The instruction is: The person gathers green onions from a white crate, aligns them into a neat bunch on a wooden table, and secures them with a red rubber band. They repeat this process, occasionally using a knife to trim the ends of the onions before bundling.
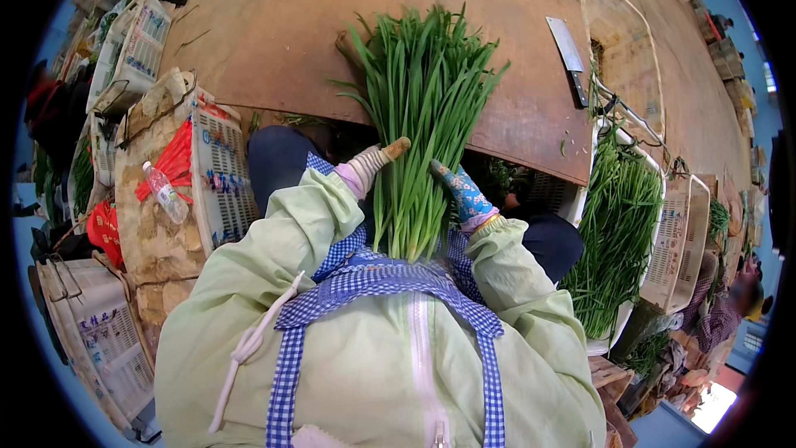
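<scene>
A thick bunch of long, flat green leaves (429,93), which look like garlic chives, lies between my two hands. Its leafy tips spread over the brown board (280,37), and its pale stem ends reach my blue checked apron (367,283). My left hand (376,158), in a striped glove with a brown fingertip, grips the bunch from the left, a digit lying across the leaves. My right hand (463,190), in a blue floral glove, holds its right side. The leaves hide some of the fingers.
To the right, a cleaver (566,46) lies on the board near a pale plastic crate (628,65). Another crate holds cut greens (615,236). On the left, a plastic bottle (166,193) and red bags (173,155) rest beside a white crate (222,168). A person (721,317) sits far right.
</scene>
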The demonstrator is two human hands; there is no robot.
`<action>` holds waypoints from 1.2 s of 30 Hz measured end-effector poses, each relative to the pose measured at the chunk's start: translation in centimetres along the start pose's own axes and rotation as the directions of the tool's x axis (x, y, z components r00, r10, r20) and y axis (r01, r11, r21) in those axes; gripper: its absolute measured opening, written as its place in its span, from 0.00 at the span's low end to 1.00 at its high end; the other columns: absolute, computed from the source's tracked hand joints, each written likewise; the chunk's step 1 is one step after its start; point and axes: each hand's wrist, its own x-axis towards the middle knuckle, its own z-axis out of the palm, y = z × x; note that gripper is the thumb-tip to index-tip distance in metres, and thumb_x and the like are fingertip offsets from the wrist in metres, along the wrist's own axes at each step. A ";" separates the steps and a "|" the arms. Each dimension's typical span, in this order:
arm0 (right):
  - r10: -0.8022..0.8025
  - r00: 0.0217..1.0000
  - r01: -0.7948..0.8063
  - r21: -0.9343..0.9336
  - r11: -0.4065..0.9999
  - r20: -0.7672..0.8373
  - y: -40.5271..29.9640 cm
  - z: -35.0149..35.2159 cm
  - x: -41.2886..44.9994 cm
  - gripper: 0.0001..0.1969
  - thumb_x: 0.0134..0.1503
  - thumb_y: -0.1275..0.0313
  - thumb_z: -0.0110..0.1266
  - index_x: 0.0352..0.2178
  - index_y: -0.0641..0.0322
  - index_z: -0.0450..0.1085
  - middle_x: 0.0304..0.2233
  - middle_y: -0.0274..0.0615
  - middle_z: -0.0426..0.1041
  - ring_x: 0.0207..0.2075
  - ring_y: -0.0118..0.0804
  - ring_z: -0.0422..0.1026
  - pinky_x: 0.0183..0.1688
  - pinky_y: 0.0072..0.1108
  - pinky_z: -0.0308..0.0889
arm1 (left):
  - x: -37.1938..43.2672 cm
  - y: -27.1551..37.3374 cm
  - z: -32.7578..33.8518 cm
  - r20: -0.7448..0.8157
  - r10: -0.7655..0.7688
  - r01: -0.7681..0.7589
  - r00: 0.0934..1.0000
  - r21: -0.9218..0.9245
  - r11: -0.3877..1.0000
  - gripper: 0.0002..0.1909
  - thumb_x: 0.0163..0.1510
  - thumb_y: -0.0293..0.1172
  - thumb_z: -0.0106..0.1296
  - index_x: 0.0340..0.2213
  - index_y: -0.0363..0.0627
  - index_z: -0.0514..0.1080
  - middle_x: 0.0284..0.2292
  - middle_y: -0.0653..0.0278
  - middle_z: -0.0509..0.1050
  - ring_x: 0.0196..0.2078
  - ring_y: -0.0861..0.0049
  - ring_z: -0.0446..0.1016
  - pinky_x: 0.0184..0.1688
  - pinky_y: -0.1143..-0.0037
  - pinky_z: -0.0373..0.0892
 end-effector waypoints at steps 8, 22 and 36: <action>0.123 0.992 -0.108 0.472 0.875 -0.002 0.2 1.4 -3.1 0.19 0.57 0.62 0.43 0.48 0.59 0.60 0.44 0.41 0.67 0.43 0.34 0.67 0.46 0.26 0.65 | 1.8 -1.8 2.6 0.050 0.510 -0.508 0.859 0.223 0.832 0.38 0.36 0.42 0.65 0.48 0.43 0.61 0.43 0.61 0.68 0.47 0.74 0.64 0.49 0.73 0.61; -0.505 0.861 0.409 -0.513 0.754 -0.055 -19.4 0.6 4.6 0.16 0.46 0.75 0.53 0.39 0.64 0.65 0.36 0.40 0.70 0.35 0.33 0.70 0.37 0.22 0.67 | 0.1 19.0 9.0 0.597 0.783 -0.985 0.175 0.101 0.143 0.36 0.29 0.36 0.69 0.43 0.39 0.67 0.41 0.60 0.72 0.43 0.74 0.69 0.45 0.73 0.67; -0.829 0.519 0.731 -0.610 0.305 0.206 -16.3 -2.7 10.9 0.22 0.42 0.72 0.59 0.41 0.66 0.65 0.36 0.45 0.72 0.37 0.37 0.71 0.43 0.24 0.65 | 9.3 18.9 5.3 0.471 0.759 -0.893 0.449 0.219 0.393 0.30 0.35 0.29 0.65 0.43 0.40 0.67 0.39 0.64 0.72 0.42 0.77 0.69 0.45 0.75 0.66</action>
